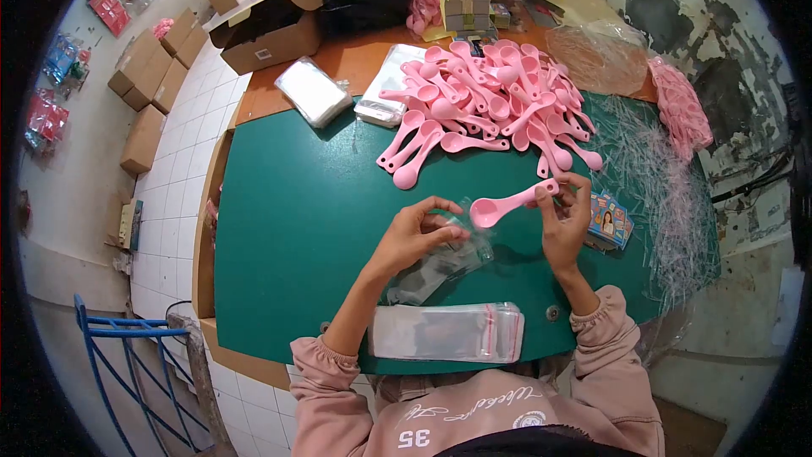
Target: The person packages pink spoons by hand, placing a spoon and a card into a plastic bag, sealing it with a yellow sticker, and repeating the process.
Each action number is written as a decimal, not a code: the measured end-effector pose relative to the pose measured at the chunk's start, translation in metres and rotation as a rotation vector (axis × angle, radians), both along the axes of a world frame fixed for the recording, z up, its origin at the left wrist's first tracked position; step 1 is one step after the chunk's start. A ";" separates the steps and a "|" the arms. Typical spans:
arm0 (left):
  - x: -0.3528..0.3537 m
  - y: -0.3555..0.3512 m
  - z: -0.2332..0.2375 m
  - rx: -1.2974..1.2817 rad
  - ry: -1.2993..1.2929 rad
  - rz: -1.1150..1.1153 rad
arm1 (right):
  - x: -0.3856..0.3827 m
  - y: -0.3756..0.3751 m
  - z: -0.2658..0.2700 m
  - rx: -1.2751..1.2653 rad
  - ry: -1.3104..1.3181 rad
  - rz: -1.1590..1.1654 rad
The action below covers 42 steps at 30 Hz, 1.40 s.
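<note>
bag stack (446,333) at near counter (296,203) edge, within reach | left hand (414,233) pinches clear bag (444,262) mid-counter, spreading its mouth | right hand (565,220) grips pink spoon (507,205) by handle, bowl facing bag | spoon pile (491,97) behind

Open across the left half of the table (288,203), bare green from the near edge up to flat packets (315,91) and a cardboard box (271,38) at the far side. Blocked farther right by a spreading pile of spoons (499,93), reaching down close to the right hand (565,220). Hemmed on the right by cards (611,222) and a heap of clear strips (668,178). Closed along the near edge by a stack of bags (448,332), just below the left hand (414,233).
</note>
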State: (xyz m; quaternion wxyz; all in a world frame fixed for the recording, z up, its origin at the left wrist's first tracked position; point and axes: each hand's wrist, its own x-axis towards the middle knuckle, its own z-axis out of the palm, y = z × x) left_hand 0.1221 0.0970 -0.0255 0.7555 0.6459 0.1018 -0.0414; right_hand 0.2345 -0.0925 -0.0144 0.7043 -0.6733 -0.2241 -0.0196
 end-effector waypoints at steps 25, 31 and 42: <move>0.022 -0.024 0.033 0.278 -0.149 -0.072 | -0.015 0.000 0.041 -0.403 -0.890 0.337; 0.008 0.004 0.053 -0.082 -0.327 -0.077 | 0.017 -0.076 0.053 -0.626 -0.259 -0.263; 0.008 0.009 0.039 0.068 -0.019 -0.040 | 0.046 -0.130 0.006 -1.222 -0.277 -0.681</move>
